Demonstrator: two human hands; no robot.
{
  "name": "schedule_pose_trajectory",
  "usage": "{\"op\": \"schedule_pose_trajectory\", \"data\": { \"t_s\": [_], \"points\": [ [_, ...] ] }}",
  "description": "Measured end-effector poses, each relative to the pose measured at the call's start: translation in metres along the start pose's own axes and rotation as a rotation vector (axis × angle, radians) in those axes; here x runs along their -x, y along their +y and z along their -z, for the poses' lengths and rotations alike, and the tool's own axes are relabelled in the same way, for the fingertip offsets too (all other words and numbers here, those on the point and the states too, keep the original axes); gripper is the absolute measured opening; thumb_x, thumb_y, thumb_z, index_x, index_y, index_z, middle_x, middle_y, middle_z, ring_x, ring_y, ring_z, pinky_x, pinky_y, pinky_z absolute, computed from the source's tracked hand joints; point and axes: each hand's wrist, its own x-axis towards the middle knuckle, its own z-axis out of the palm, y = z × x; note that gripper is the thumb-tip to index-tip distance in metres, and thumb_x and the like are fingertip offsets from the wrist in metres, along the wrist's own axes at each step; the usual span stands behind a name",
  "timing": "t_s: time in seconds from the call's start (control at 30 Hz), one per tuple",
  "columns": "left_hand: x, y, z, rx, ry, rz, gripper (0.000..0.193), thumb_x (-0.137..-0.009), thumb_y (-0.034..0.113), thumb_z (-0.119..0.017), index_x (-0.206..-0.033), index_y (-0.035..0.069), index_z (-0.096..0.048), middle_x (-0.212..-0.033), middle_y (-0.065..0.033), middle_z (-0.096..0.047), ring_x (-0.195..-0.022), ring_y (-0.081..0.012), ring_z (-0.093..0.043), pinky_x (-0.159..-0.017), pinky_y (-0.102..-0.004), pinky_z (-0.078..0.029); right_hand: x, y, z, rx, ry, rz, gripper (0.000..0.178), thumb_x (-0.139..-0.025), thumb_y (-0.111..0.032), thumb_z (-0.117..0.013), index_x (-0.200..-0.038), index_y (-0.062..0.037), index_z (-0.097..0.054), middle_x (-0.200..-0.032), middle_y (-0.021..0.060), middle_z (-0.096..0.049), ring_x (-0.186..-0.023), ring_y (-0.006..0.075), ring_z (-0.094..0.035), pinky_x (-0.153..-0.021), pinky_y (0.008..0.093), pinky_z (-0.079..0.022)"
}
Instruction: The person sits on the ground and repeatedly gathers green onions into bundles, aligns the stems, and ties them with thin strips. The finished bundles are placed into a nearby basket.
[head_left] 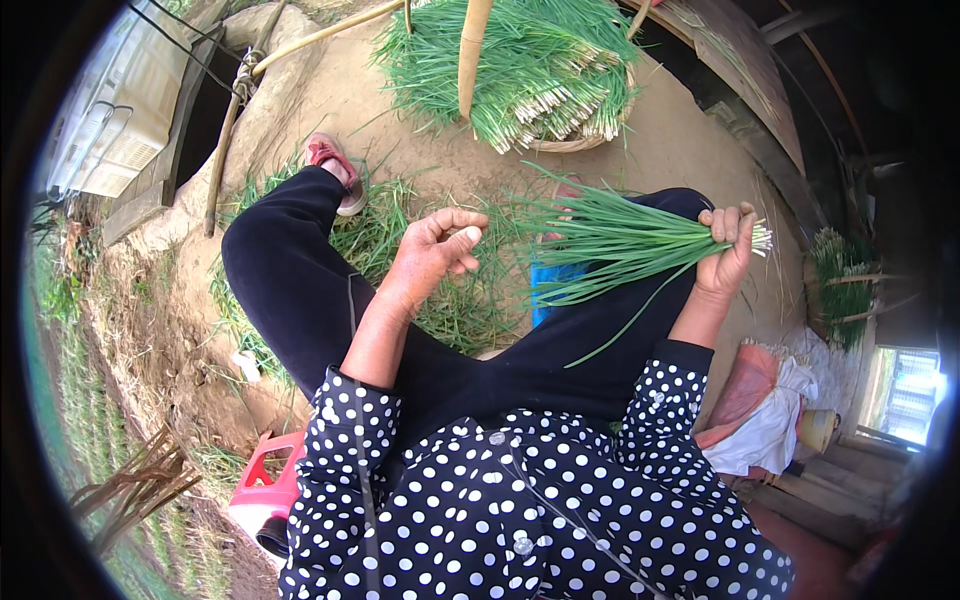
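My right hand [728, 248] is closed round the pale root ends of a bunch of green chives [630, 240]. The long leaves point left over my right thigh, and one stray leaf droops below the rest. To the left of the leaf tips, my left hand [440, 250] hovers over the space between my knees. Its fingers are curled in toward the thumb; whether anything thin is pinched there I cannot make out. Loose green trimmings [385, 235] lie on the ground beneath it. Ahead, a wicker basket [572, 146] with a tall handle is heaped with more chives [520, 70].
Something blue [556, 285] shows between my legs, partly hidden by the leaves. A pink plastic stool [270, 470] is at my left hip. Wooden poles [228, 150] and a pale crate [130, 120] stand front left. White and red sacks [755, 420] lie to my right.
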Motion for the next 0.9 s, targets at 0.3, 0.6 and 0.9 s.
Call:
{"op": "schedule_pose_trajectory", "data": {
  "t_s": [0.3,0.6,0.9],
  "points": [
    [0.008,-0.008,-0.045,-0.889,0.007,-0.609,0.023,-0.084,0.023,-0.067,-0.102,0.008,-0.065,-0.094,-0.0116,-0.065,-0.077,-0.0341,-0.063,-0.066,-0.0404,-0.051,0.001,0.0,0.0,0.017,-0.018,-0.016,0.017,-0.098,-0.024,-0.052,-0.104,-0.009,-0.058,-0.063,-0.0043,-0.035,-0.059,0.0091,-0.036,-0.075,0.0304,-0.04],
    [0.006,-0.031,-0.044,0.105,-0.087,-0.028,0.017,-0.091,0.019,-0.062,-0.091,0.003,-0.068,-0.072,-0.0031,-0.064,-0.061,-0.0146,-0.06,-0.057,-0.0258,-0.046,0.001,0.001,-0.002,0.068,-0.04,-0.001,0.019,-0.097,-0.026,-0.054,-0.105,-0.0092,-0.059,-0.063,-0.0047,-0.035,-0.059,0.0089,-0.036,-0.075,0.0301,-0.039],
    [0.0,-0.073,-0.037,-0.524,-0.022,-0.224,0.027,-0.076,0.022,-0.077,-0.097,0.006,-0.07,-0.086,-0.0066,-0.064,-0.067,-0.0138,-0.059,-0.061,-0.0287,-0.048,0.001,0.002,-0.001,0.032,-0.037,0.008,0.019,-0.098,-0.026,-0.053,-0.105,-0.0092,-0.059,-0.063,-0.0049,-0.035,-0.059,0.0088,-0.036,-0.075,0.0307,-0.04]
  ]
}}
